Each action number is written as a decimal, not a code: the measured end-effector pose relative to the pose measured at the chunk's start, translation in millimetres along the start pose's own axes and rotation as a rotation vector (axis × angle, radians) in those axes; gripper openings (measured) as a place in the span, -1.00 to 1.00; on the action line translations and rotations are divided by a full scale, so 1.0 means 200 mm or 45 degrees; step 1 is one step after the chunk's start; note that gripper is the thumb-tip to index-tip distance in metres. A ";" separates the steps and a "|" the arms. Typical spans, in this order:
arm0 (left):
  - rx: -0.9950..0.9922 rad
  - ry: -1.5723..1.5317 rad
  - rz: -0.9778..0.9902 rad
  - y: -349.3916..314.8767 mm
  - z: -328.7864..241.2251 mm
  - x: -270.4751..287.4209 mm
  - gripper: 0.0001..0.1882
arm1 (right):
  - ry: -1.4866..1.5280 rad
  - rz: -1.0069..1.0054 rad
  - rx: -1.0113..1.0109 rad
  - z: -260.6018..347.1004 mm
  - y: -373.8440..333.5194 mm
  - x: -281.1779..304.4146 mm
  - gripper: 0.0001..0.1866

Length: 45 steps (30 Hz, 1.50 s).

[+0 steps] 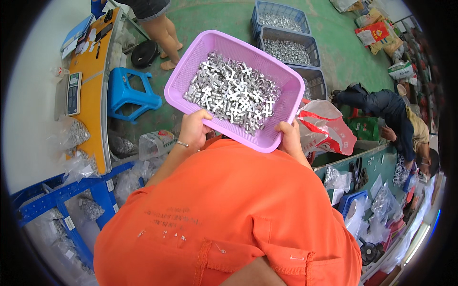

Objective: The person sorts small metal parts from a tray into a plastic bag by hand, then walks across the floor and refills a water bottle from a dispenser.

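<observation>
A pink-purple plastic basket (174, 90) with a mesh wall is held out in front of my body, its right side tilted lower. Inside lie many small shiny metal parts (234, 93), some cross-shaped, some ring-like. My left hand (194, 128), with a bracelet at the wrist, grips the basket's near rim on the left, thumb over the edge. At the near right corner my right hand (289, 136) is closed on the same rim, thumb on top. The fingers beneath the basket are mostly hidden.
Blue stool (131, 93) and yellow-topped table (93, 95) with a scale (73, 94) stand left. Blue crates (291, 33) of metal parts sit on the green floor ahead. A person stands (162, 31) far left; another bends (381, 107) at right beside a red-white sack (327, 126).
</observation>
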State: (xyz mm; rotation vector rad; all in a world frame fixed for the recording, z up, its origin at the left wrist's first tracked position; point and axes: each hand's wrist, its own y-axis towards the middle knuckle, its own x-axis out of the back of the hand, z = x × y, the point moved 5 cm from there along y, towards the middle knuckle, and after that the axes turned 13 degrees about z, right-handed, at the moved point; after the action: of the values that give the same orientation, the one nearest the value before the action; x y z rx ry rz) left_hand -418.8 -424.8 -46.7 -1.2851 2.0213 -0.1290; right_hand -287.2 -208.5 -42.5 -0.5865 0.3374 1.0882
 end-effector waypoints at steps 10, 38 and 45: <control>0.017 -0.032 0.092 0.03 0.04 0.05 -0.84 | -0.018 0.016 0.017 0.00 -0.01 0.00 -0.58; 0.181 -0.005 0.243 0.06 -0.03 -0.01 -0.73 | -0.067 -0.251 0.129 -0.06 -0.15 -0.02 -0.56; 0.543 0.320 0.395 0.14 -0.24 -0.04 -0.79 | 0.213 -0.469 0.291 -0.13 -0.27 -0.19 -0.49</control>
State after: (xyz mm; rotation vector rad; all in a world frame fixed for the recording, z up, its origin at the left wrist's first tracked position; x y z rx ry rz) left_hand -468.2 -417.9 -19.5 -0.7089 2.2214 -0.5647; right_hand -255.2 -270.2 -27.6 -0.5114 0.4713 0.6379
